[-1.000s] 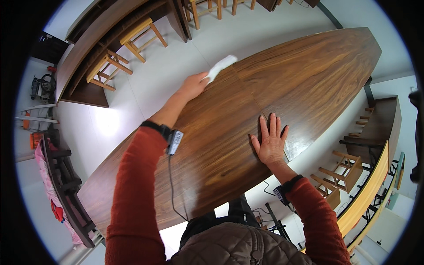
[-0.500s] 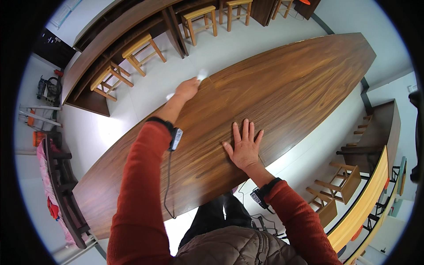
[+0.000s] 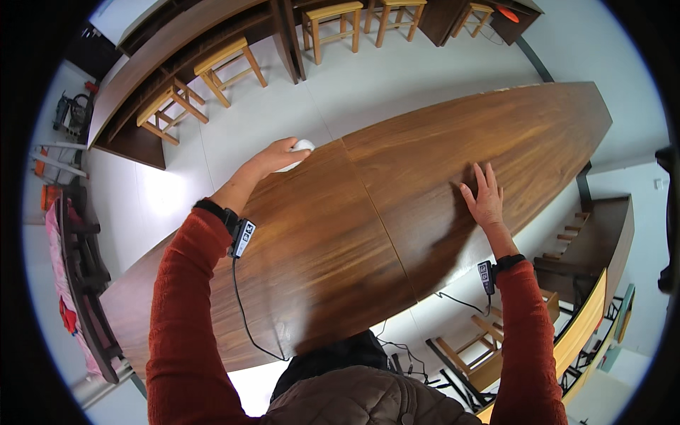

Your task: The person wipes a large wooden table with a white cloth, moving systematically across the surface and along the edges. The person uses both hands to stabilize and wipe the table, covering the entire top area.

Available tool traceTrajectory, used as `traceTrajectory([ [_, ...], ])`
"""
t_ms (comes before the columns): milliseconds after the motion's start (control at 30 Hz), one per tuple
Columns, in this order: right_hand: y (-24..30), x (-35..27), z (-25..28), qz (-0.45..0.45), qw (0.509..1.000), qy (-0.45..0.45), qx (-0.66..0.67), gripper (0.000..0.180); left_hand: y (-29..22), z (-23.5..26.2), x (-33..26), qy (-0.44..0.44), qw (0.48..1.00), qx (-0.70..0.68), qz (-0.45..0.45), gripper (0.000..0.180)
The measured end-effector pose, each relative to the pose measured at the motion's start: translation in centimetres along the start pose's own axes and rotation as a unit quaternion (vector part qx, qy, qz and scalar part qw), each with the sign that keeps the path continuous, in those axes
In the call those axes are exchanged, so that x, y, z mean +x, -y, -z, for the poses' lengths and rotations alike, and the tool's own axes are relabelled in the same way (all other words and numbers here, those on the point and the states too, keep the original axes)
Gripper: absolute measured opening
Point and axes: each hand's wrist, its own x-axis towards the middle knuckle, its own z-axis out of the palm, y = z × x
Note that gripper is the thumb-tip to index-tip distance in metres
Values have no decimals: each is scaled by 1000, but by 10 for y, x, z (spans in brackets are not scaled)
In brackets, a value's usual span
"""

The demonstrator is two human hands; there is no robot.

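A long brown wooden table (image 3: pixel 319 241) stretches across in front of me, with a seam running over its middle. At its far edge, left of the seam, my left hand (image 3: pixel 275 156) is closed round a crumpled white cloth or tissue (image 3: pixel 303 146); which of the two I cannot tell. Part of the white wad shows below the fingers. Out to the right, my right hand (image 3: pixel 486 202) has its fingers spread and holds nothing. It is over the tabletop with a shadow beside it; whether it touches the wood I cannot tell.
Wooden stools (image 3: pixel 225 64) stand at a dark desk (image 3: pixel 117 117) beyond the far side. A dark bench with pink fabric (image 3: pixel 62 248) is at the left. More stools (image 3: pixel 485 354) and a yellow-topped table (image 3: pixel 581 333) lie right. Cables (image 3: pixel 244 312) hang from both wrist devices.
My left hand has drawn back a little to the left with the white wad. My right hand has moved right and farther away across the table. The view has shifted too.
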Motion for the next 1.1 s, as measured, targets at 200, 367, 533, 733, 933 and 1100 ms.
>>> traceTrajectory([
  [200, 2, 1, -28, -8, 998, -9, -66, 73, -56, -26, 54, 65, 984, -165, 11, 52],
  [367, -2, -2, -24, 1, 999, 0, -54, 73, -91, -43, 89, 58, 996, -53, -45, 43],
  [533, 0, -3, -20, 8, 999, -6, -43, 72, -32, -13, 61, 98, 993, 63, -4, 38],
  [733, 3, -4, -16, 22, 999, 0, -36, 72, 15, 9, 98, 56, 996, -46, 58, 35],
  [933, 5, -4, -11, 20, 999, 24, -39, 73, 23, -18, 158, 172, 960, -138, 173, 37],
  [1100, 6, -4, -9, 28, 999, 26, -34, 73, 11, -58, 159, 338, 935, 31, 106, 47],
])
